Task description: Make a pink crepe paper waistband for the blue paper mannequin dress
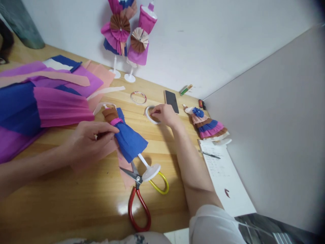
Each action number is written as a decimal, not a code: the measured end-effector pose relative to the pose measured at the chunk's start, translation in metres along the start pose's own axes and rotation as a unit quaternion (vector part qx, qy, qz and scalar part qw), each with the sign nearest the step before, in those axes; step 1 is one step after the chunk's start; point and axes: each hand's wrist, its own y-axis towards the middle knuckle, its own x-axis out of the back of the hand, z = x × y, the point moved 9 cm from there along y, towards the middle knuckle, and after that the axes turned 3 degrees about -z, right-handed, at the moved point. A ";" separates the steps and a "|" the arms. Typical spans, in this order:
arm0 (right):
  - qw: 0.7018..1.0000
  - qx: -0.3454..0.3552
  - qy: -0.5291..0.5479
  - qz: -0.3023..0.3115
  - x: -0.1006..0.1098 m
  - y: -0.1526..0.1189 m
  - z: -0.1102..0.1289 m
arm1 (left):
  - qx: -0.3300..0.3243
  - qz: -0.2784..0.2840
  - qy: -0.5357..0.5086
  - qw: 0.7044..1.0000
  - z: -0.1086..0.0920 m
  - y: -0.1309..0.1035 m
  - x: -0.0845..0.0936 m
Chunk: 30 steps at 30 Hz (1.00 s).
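A small dress form [149, 172] lies tilted on the table, wearing a brown bodice [110, 114], a pink waistband and a blue crepe-paper skirt [130, 139]. My left hand [88, 140] is closed, thumb and forefinger pinching the skirt's edge just below the waist. Farther right, my right hand [165, 114] has its fingertips closed on the rim of a white roll of tape [148, 114] lying on the wood. Below the skirt, scissors [137, 179] with one red and one yellow handle rest partly open, the dress form's base overlapping the yellow one.
Crepe-paper sheets [63, 106] pile up on the left. Two dressed forms [138, 61] stand against the wall. Near them are another ring-shaped roll [138, 97], a phone [171, 100] and a green item [186, 89]. At right lie a ruffled-dress form [209, 126] and paper [223, 176] with a pen [211, 155].
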 end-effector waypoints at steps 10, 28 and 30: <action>0.994 0.013 -0.100 0.037 -0.012 0.001 0.004 | -0.040 0.012 0.004 0.999 -0.002 0.008 0.000; 0.995 0.040 -0.076 0.046 -0.001 0.001 -0.002 | -0.124 -0.003 0.020 0.992 -0.015 0.005 0.003; 0.994 0.052 -0.081 0.061 -0.003 0.000 0.002 | -0.126 -0.001 0.023 0.992 -0.013 0.004 0.002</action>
